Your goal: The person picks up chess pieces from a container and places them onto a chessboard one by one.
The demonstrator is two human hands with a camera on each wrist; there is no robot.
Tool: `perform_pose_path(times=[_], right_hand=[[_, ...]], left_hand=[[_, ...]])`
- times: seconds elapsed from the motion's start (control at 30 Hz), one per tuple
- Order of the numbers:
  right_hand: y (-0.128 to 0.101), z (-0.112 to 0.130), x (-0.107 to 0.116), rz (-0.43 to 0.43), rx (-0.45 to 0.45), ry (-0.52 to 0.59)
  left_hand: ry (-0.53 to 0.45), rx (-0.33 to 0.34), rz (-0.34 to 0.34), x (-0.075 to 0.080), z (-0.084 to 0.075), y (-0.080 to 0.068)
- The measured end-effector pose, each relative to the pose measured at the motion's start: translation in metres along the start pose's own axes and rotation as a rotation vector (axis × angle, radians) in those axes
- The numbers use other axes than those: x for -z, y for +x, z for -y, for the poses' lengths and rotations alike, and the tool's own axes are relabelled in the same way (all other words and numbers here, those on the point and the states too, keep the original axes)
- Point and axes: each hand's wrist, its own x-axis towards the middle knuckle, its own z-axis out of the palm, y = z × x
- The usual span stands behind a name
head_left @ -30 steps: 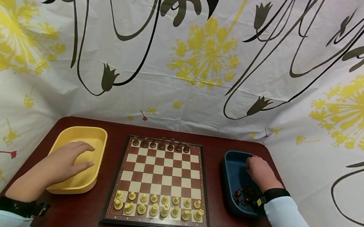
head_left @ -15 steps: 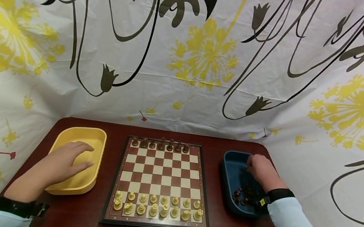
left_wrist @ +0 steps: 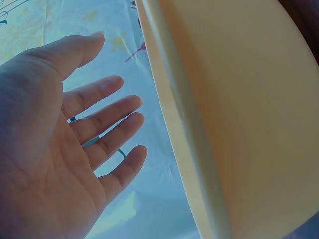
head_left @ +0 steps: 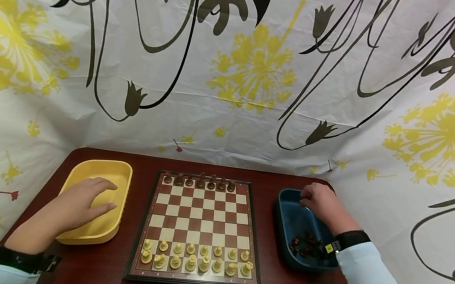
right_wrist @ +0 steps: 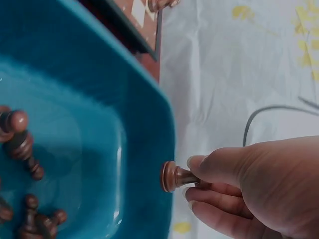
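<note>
R hand (head_left: 320, 205) sits over far end of blue tray (head_left: 284, 233), fingers pinching 1 dark chess piece (right_wrist: 172, 177) by its body, base sticking out just above the rim, prob lifted clear of the loose dark pieces (head_left: 306, 244) piled at tray's near end. L hand (head_left: 77, 204) lies flat, fingers spread, in yellow tray (head_left: 88, 165), holding nothing. Chessboard (head_left: 199, 231) between trays: far row has 7 dark pieces, 1 square empty.

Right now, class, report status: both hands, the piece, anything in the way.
Left hand open, resting in yellow tray. Right hand pinching dark chess piece over blue tray rim. Nothing blocking.
</note>
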Motion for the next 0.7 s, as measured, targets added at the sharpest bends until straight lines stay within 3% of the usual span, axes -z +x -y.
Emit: perform_pose_path(times=[0.13, 0.3, 0.7], right_hand=[[0.008, 0.013, 0.004, 0.002, 0.004, -0.034], [0.022, 0.031, 0.005, 0.019, -0.003, 0.003], [0.062, 0.081, -0.008, 0.079, 0.06, 0.024]], left_hand=[[-0.005, -0.002, -0.005, 0.0, 0.001, 0.0], [0.003, -0.004, -0.013, -0.001, 0.002, -0.001], [0.018, -0.006, -0.005, -0.002, -0.001, 0.001]])
